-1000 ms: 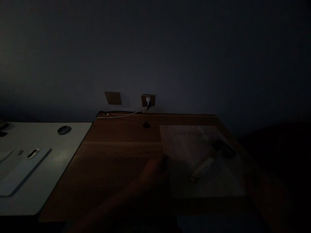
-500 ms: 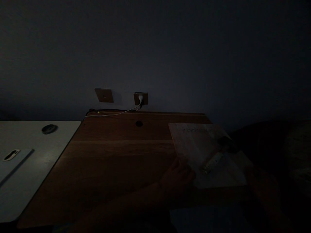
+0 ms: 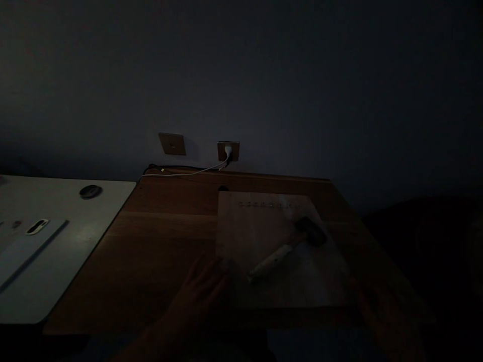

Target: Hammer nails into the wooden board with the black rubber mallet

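Observation:
The scene is very dark. A pale wooden board [image 3: 260, 226] lies on a brown wooden desk [image 3: 166, 236]. On the board rests a hammer [image 3: 287, 246] with a light handle and a dark head, and a row of small nails [image 3: 266, 204] runs near its far edge. My left hand [image 3: 202, 291] lies at the board's near-left corner, fingers spread and touching its edge. My right hand [image 3: 377, 306] is a dim shape at the board's near-right corner; its fingers are lost in the dark.
A white table [image 3: 56, 241] adjoins the desk on the left, with a flat pale pad [image 3: 22, 249], a small oval object [image 3: 36, 227] and a dark round thing [image 3: 90, 191]. On the wall are a switch plate [image 3: 172, 144] and a socket [image 3: 228, 151] with a white cable [image 3: 188, 173].
The board with the hammer has slid left, toward the desk's middle, with my left hand at its corner. The view has swung back to the left.

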The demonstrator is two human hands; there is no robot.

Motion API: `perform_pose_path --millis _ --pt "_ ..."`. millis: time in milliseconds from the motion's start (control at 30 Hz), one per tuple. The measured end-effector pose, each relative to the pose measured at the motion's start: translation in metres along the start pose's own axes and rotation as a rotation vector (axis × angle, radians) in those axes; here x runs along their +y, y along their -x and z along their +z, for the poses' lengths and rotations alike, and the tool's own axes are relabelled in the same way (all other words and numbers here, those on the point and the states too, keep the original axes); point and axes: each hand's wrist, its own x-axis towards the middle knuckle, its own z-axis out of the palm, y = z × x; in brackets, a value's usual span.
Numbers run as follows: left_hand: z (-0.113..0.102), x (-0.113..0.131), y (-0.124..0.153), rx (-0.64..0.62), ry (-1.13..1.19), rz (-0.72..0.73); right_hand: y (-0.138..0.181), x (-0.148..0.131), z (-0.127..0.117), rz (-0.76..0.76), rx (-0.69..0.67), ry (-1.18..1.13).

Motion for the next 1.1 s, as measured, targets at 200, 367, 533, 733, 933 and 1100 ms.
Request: perform_pose_path --millis 200,367,533,733,933,1100 --pt "-0.033 -0.018 0.070 0.024 -0.131 -0.204 -0.019 -0.051 0.030 0.134 -0.125 -0.109" --pt "-0.042 -0.024 0.086 -0.006 -0.112 -0.261 -0.028 -0.090 0.048 0.167 -0.170 -0.247" --pt "-0.041 -0.029 0.083 0.047 -0.095 -0.270 -0.031 -0.103 0.047 0.092 -0.146 -0.092" --pt "-0.045 -0.036 0.084 -0.019 -0.038 -0.301 -0.028 -0.114 0.056 -0.108 -0.086 -0.058" --pt "-0.045 -0.048 0.081 -0.035 -0.025 -0.299 -0.038 -0.120 0.055 -0.163 -0.067 0.042" --pt "-0.047 -0.053 0.077 0.006 0.022 -0.298 -0.035 -0.118 0.050 -0.259 -0.107 0.085"
